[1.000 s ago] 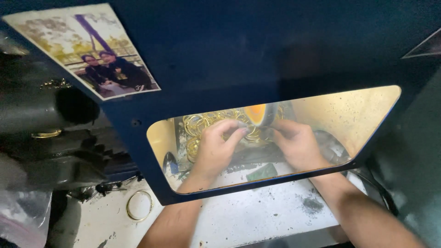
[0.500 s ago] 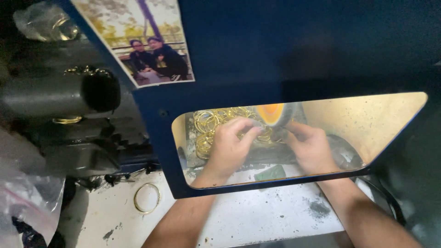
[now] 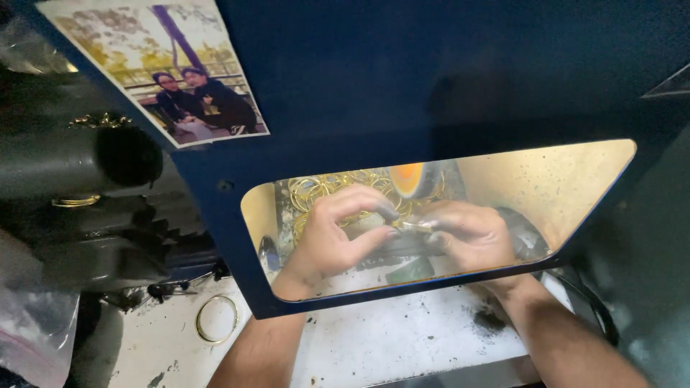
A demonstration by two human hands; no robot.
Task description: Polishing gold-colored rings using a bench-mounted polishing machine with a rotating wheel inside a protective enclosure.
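I have two hands inside a lit opening cut into a dark blue panel (image 3: 431, 79). Behind them sits one heap of thin gold bangles (image 3: 327, 188), too many and too tangled to count, and one bright orange glow (image 3: 407, 174) at the back. One more gold bangle (image 3: 217, 318) lies alone outside the opening, on the white work surface (image 3: 402, 338), near my left forearm. One photograph (image 3: 169, 68) of two people is stuck to the panel above and to the left. One dark, bulky machine body (image 3: 79, 194) stands at the far left, with a clear plastic bag (image 3: 32, 323) below it.

The work surface is white and speckled with black grit, with a darker smudge near my right wrist. The inside walls of the opening glow yellow; everything around it is dim.

My left hand (image 3: 338, 233) is curled, thumb and fingers pinched together toward the centre. My right hand (image 3: 467, 233) mirrors it, fingertips closed. Between the two pinches is a small, thin piece of metal (image 3: 411, 225), held in front of the bangle heap; I cannot tell its exact shape
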